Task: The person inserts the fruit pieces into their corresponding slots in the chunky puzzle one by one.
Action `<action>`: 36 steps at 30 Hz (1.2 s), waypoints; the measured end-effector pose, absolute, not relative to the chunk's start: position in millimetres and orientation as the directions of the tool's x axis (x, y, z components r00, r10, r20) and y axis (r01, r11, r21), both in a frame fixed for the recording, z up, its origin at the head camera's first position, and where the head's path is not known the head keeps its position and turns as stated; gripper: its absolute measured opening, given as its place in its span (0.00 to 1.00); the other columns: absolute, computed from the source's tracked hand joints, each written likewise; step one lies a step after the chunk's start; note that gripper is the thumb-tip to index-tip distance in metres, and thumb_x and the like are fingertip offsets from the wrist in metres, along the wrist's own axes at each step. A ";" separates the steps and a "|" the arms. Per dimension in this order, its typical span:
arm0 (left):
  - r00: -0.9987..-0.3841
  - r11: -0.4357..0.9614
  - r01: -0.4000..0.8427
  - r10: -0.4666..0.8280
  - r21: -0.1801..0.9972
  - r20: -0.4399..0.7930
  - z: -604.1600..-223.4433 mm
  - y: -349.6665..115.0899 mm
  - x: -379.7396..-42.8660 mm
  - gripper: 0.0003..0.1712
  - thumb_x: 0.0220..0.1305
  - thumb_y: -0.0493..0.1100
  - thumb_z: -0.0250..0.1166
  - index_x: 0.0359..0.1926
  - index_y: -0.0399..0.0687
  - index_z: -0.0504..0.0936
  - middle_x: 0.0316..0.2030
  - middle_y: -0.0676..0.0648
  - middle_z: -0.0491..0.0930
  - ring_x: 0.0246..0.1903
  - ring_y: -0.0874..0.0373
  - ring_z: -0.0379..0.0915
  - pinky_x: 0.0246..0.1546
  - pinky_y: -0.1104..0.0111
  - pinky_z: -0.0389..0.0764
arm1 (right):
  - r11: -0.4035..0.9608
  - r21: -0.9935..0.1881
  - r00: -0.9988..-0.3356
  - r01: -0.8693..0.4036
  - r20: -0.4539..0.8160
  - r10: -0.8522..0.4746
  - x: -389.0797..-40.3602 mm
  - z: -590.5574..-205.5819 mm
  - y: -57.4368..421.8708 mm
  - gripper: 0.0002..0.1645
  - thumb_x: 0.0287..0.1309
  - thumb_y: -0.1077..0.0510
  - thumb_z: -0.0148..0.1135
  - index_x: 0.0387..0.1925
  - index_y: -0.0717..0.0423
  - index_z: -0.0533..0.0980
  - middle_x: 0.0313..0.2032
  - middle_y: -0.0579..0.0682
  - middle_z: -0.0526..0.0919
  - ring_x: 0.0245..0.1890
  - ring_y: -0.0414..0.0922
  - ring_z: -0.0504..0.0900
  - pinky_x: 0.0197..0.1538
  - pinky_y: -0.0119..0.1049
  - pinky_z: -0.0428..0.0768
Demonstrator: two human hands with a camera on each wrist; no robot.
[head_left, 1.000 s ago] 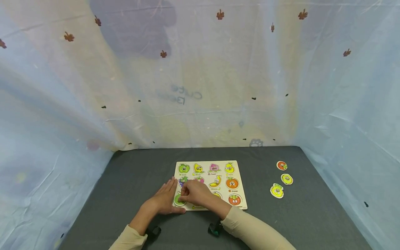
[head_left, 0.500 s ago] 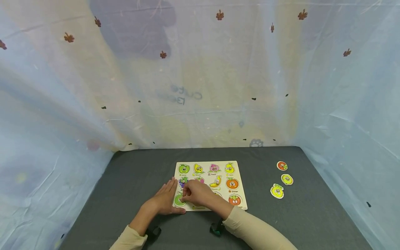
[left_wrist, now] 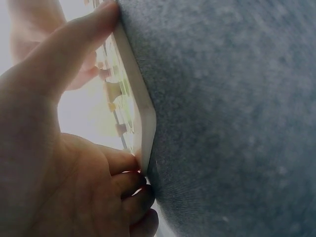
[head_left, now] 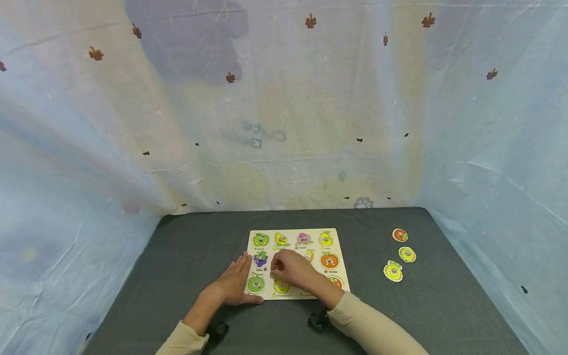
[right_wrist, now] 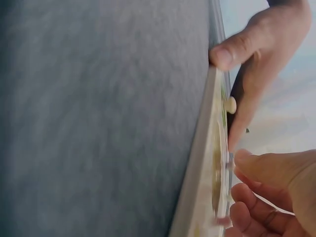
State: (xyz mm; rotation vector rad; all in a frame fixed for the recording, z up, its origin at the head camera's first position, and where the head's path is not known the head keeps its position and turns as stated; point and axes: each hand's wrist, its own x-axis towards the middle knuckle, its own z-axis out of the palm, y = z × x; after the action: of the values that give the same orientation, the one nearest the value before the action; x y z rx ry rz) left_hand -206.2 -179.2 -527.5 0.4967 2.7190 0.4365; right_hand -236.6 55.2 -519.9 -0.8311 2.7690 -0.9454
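A cream wooden fruit puzzle board (head_left: pixel 293 232) lies on the dark surface, in rows of fruit pictures and knobbed pieces. My left hand (head_left: pixel 232 283) rests along its left side, fingers straight, thumb at the near edge; the left wrist view shows fingertips at the board's edge (left_wrist: pixel 143 118). My right hand (head_left: pixel 295 268) is over the board's middle, fingers bent and thumb toward the index finger, with no loose piece showing between them. In the right wrist view, its fingertips are close over a knob (right_wrist: pixel 229 165). A round green fruit piece (head_left: pixel 256 283) sits at the board's near left corner, beside the pineapple picture (head_left: pixel 281 286).
Three loose pieces lie to the right of the board: a red tomato piece (head_left: pixel 400 235), a round yellow piece (head_left: pixel 407 254) and a yellow pineapple piece (head_left: pixel 393 271). Pale patterned cloth (head_left: pixel 288 148) hangs behind and along both sides of the dark surface (head_left: pixel 199 246).
My right hand has left the round green piece at the near left corner and moved right and slightly away, uncovering the grape piece and the pineapple picture. My left hand has stayed still.
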 end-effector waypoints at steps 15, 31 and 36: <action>-0.886 0.893 0.275 0.379 0.356 -0.267 -528.1 -178.3 -206.2 0.76 0.56 0.70 0.80 0.84 0.28 0.48 0.84 0.29 0.44 0.84 0.37 0.43 0.83 0.46 0.51 | 0.663 -0.615 -0.882 -0.428 0.122 -0.456 -238.4 -519.3 98.5 0.06 0.68 0.54 0.75 0.35 0.45 0.84 0.28 0.38 0.77 0.28 0.36 0.73 0.33 0.32 0.75; -0.882 0.887 0.260 0.379 0.382 -0.279 -526.2 -178.9 -205.4 0.77 0.56 0.69 0.80 0.84 0.28 0.46 0.85 0.30 0.42 0.84 0.37 0.41 0.83 0.46 0.49 | 0.687 -0.617 -0.916 -0.383 0.156 -0.370 -230.2 -517.3 147.1 0.06 0.67 0.56 0.76 0.35 0.47 0.84 0.28 0.39 0.77 0.28 0.36 0.73 0.33 0.33 0.75; -0.883 0.885 0.260 0.379 0.385 -0.276 -526.7 -179.4 -205.6 0.77 0.56 0.69 0.80 0.84 0.28 0.46 0.85 0.30 0.42 0.84 0.37 0.40 0.83 0.46 0.49 | 0.686 -0.629 -0.925 -0.366 0.161 -0.345 -228.2 -519.7 159.9 0.06 0.67 0.57 0.76 0.36 0.47 0.84 0.28 0.38 0.77 0.28 0.35 0.73 0.33 0.32 0.75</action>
State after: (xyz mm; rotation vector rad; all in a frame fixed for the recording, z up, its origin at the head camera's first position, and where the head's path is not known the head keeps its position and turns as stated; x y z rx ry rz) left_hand -205.6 -179.4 -526.7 0.4740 2.7068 0.4853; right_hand -228.2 159.9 -519.7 -0.6139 2.9116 -1.0957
